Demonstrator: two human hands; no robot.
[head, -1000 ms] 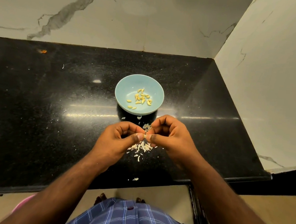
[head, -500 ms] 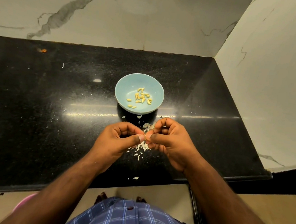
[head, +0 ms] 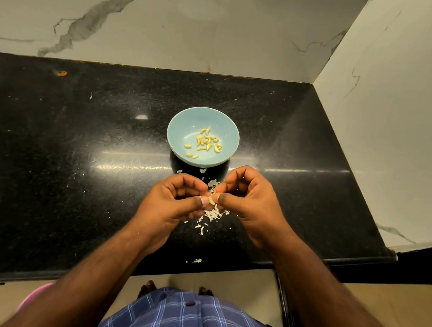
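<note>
As you stand at the black desk (head: 79, 150), your left hand (head: 171, 204) and right hand (head: 250, 206) meet in front of a blue bowl (head: 175, 133), both pinching one small pale clove (head: 212, 200). Each grip is clamped on it, thumb tip against curled fingers, with the two thumbs nearly touching. The clove sits between the thumbs, held above the desk and just short of the bowl. Directly beneath your hands lies a scatter of white husks (head: 214, 214), more showing between the knuckles and the bowl. Inside the bowl rest yellow peeled cloves (head: 206, 142), clustered right of its centre. A lone flake (head: 196, 260) lies near the desk's front edge. A veined marble wall (head: 170, 27) rises behind, and your checked shirt (head: 181, 320) fills the bottom.
</note>
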